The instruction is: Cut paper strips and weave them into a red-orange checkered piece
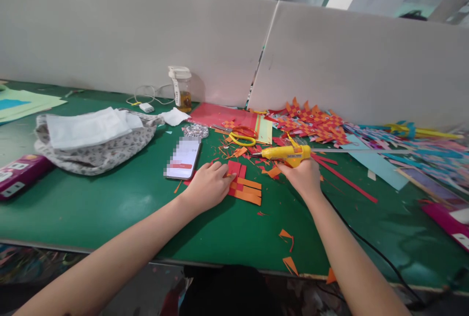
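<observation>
Right grip (302, 177): one glue gun (289, 154) (yellow)

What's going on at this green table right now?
A person is doing paper craft at a green table. The left hand presses down on a small woven piece of red and orange paper strips, while the right hand grips a yellow glue gun just beyond it, its nozzle pointing left. A phone lies beside the left hand, yellow-handled scissors sit behind, and finished woven pieces and paper scraps are spread to the right.
</observation>
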Demonstrator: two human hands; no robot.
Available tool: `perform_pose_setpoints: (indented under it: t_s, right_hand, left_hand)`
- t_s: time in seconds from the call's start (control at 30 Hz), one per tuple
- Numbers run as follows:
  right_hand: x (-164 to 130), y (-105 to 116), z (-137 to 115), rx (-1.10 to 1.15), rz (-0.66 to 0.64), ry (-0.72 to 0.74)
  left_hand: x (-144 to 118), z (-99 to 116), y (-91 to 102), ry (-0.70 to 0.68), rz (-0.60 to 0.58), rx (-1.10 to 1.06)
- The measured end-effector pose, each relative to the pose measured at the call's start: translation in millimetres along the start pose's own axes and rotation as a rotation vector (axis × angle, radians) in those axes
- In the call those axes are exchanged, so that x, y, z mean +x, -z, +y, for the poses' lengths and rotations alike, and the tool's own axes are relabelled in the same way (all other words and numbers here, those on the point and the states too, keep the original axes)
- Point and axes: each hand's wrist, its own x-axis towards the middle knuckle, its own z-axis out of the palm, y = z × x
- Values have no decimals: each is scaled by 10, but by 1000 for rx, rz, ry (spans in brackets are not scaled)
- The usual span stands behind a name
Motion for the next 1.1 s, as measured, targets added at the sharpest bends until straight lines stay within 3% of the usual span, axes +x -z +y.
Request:
perform_pose_setpoints:
  t_s: [0.73,0.83,0.97,1.1]
  right_hand:
    - [-19,59,-40,-24,-30,-48]
    - [-25,68,-51,-29,-27,-28]
    - [-29,71,-49,-19,-15,-12]
    - [-35,76,-50,5,-12,-22]
  left_hand:
    - [11,3,54,7,-63,17]
    - [15,-4,53,3,-72,-15]
    - [17,0,27,50,9,-112]
    - [14,18,-19,-11,2,-185]
